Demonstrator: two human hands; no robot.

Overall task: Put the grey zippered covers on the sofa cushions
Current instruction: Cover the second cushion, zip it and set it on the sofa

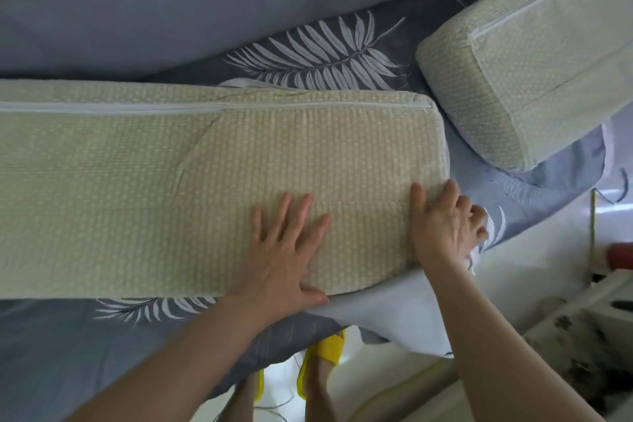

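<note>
While my fingers sit where they do, these are the notes, working outward.

Left fingers [301,212]: spread apart and flat on the top face of the long cushion [171,188], palm down, gripping nothing.

Right fingers [452,195]: curled over the cushion's right end, thumb on top, the rest wrapped round the corner; whether they also pinch cloth beneath I cannot tell.

Left hand [287,250]: near the cushion's front edge, thumb right at the lip.

Right hand [445,226]: close to the left one, at the rounded front corner.

Long cushion: lies across the bed, pale zipper line [212,106] running along its far side (looks closed, as far as I can see).

Grey cover [394,312]: I judge the pale grey cloth hanging below the cushion's front corner to be it; not yet over the cushion.

Second cushion [534,79]: to the right and further off, apart from the long one.

Risk, slip: the cushion's front corner overhangs the bed edge; a hard tug from my right hand could tip it to the floor.

Risk, snag: leaf-print bedding [325,55] bunches under the corner and could get caught up in the cover.

Risk, footing: loose cloth hangs near my yellow slippers [329,353].

Room: open bedding behind the cushion; tight on the right, where clutter [582,319] stands beside the bed.
</note>
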